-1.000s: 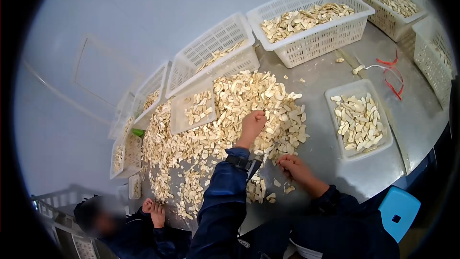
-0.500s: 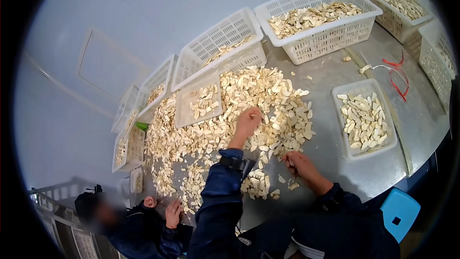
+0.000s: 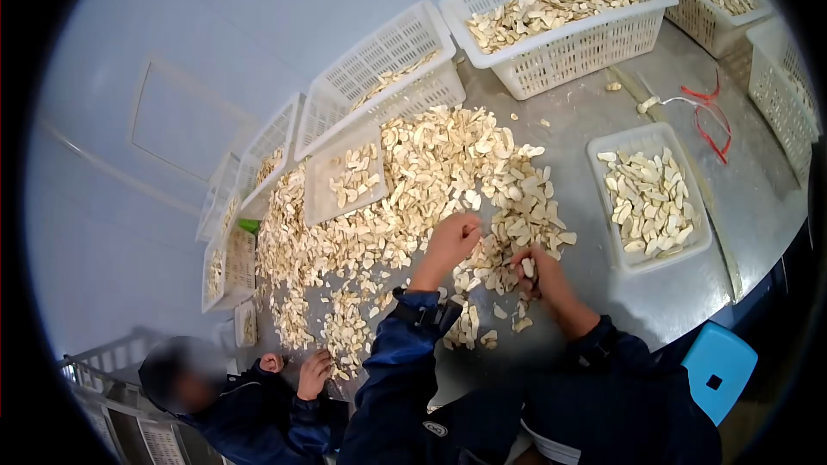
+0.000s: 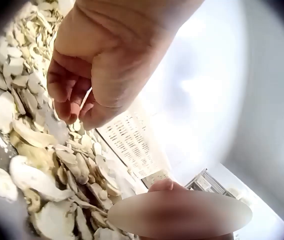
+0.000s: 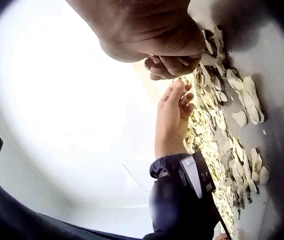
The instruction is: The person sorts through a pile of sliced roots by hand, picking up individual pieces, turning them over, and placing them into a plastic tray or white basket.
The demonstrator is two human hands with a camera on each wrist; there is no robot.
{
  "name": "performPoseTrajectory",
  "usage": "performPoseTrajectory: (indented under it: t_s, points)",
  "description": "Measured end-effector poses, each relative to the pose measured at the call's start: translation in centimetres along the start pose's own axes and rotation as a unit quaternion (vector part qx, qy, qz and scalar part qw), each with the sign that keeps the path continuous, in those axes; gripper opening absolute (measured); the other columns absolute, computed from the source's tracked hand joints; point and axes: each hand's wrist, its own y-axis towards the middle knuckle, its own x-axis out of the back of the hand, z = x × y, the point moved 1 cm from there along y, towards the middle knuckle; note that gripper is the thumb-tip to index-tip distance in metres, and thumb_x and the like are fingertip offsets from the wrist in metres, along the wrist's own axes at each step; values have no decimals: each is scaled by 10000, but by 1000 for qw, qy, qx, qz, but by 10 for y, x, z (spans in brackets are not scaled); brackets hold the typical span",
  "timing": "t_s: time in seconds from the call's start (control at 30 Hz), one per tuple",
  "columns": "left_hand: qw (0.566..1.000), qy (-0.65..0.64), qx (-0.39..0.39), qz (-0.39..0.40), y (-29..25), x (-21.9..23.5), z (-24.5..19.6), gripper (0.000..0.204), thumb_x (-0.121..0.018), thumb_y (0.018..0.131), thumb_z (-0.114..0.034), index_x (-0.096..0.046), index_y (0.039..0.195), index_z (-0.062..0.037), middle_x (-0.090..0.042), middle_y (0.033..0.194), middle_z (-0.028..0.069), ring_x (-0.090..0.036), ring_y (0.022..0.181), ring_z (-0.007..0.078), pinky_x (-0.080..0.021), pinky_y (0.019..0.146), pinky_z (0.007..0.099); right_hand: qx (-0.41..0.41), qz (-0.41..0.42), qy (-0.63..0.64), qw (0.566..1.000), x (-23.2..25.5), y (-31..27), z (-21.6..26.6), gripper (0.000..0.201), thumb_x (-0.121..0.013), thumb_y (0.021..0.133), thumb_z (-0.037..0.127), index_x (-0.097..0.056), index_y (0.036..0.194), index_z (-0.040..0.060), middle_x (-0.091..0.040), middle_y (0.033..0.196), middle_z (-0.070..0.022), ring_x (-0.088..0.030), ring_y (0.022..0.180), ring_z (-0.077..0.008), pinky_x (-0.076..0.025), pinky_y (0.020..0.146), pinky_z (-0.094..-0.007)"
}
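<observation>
A wide heap of pale, dried-looking slices [image 3: 448, 155] covers the steel table. My left hand [image 3: 450, 245] is low over the heap's near part, fingers curled toward the thumb. In the left wrist view a pale sliver shows between thumb and fingers of that hand [image 4: 107, 70]; whether it is a held slice I cannot tell. Just to the right, my right hand [image 3: 547, 280] pinches a pale slice [image 3: 528, 268] at the heap's near right edge. Its curled fingers [image 5: 169, 67] are partly shadowed in the right wrist view. Several loose slices [image 3: 521, 324] lie below the hands.
A shallow white tray [image 3: 594, 155] of slices stands at the right, another tray [image 3: 314, 207] on the heap. White slotted baskets [image 3: 577, 60] line the back. A red and white cord [image 3: 711, 133] lies at far right. Another person's hand [image 3: 314, 375] rests at lower left.
My right hand has moved up to the heap's edge, and a slice now shows in its fingers. My left hand has come nearer to me. The other person's hands have moved apart.
</observation>
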Motion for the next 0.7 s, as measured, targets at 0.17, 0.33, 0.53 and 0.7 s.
performPoseTrajectory:
  t_s: [0.17, 0.33, 0.53, 0.7]
  points:
    - [993, 76, -21, -90, -47, 7, -11, 187, -716, 860, -156, -654, 963, -13, -607, 838, 122, -614, 718, 256, -494, 636, 356, -24, 32, 120, 992, 10, 4, 4, 262, -411, 1052, 308, -568, 1004, 104, -485, 724, 55, -390, 553, -54, -255, 450, -215]
    - [979, 115, -60, -155, -100, -9, -20, 141, -685, 857, -106, -658, 970, -26, -616, 913, 158, -605, 910, 357, -492, 791, 433, -38, 48, 182, 981, 8, 2, 5, 253, -437, 1062, 314, -551, 997, 98, -490, 744, 52, -403, 571, -45, -269, 443, -201]
    - [968, 117, -219, -25, -142, -78, -72, 222, -720, 821, -131, -647, 1026, -87, -613, 1143, 123, -591, 1072, 337, -491, 901, 434, -24, 104, 386, 916, 28, 24, -10, 181, -439, 1062, 219, -556, 1035, 84, -540, 861, 3, -520, 685, -109, -423, 534, -234]
    - [923, 178, -341, -7, -147, -111, -70, 302, -737, 775, -162, -654, 1064, -126, -610, 1197, 100, -587, 1156, 297, -480, 960, 461, -11, 11, 455, 890, 4, 5, 10, 195, -421, 1067, 212, -574, 1098, 95, -579, 896, -5, -581, 772, -160, -510, 678, -289]
